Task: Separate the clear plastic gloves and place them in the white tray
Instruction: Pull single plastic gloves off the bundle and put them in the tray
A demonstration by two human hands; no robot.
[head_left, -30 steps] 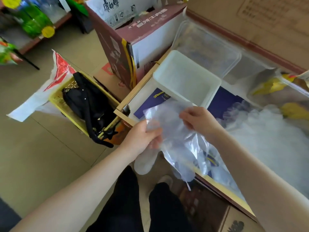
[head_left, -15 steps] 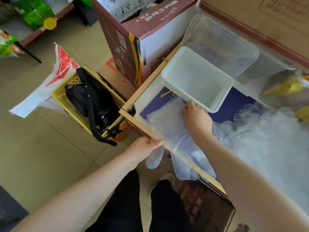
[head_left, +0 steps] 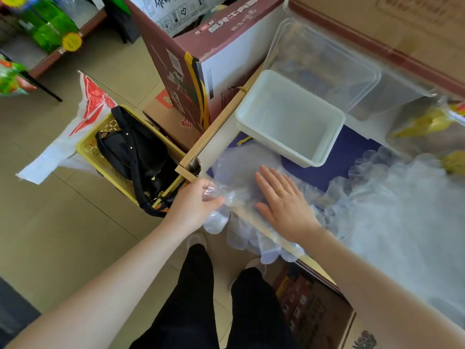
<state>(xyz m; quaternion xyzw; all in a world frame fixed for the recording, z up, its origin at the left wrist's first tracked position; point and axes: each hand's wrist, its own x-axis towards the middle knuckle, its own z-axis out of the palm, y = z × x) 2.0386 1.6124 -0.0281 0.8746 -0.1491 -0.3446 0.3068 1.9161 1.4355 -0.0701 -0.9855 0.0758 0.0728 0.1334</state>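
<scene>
Separating step: right hand (head_left: pixel 281 200) lay flat, fingers spread, pressing a few gloves (head_left: pixel 236 172) onto the table (head_left: pixel 221 137) edge, while the left hand (head_left: pixel 196 202) pinched one glove's crumpled cuff, apparently to peel it off.
Gloves: glove fingers drooped over the table edge; a large pile (head_left: pixel 392 197) lay just right of them.
Next move: probably a slow sideways pull, since thin film clings; then a lift into the tray.
Tray (head_left: pixel 266 137): white, just beyond the pressed gloves, seemingly holding nothing.
Tub (head_left: pixel 324 61): clear, behind the tray; contents unclear.
Basket (head_left: pixel 85 147): yellow, on the floor, held a black bag (head_left: pixel 130 152).
</scene>
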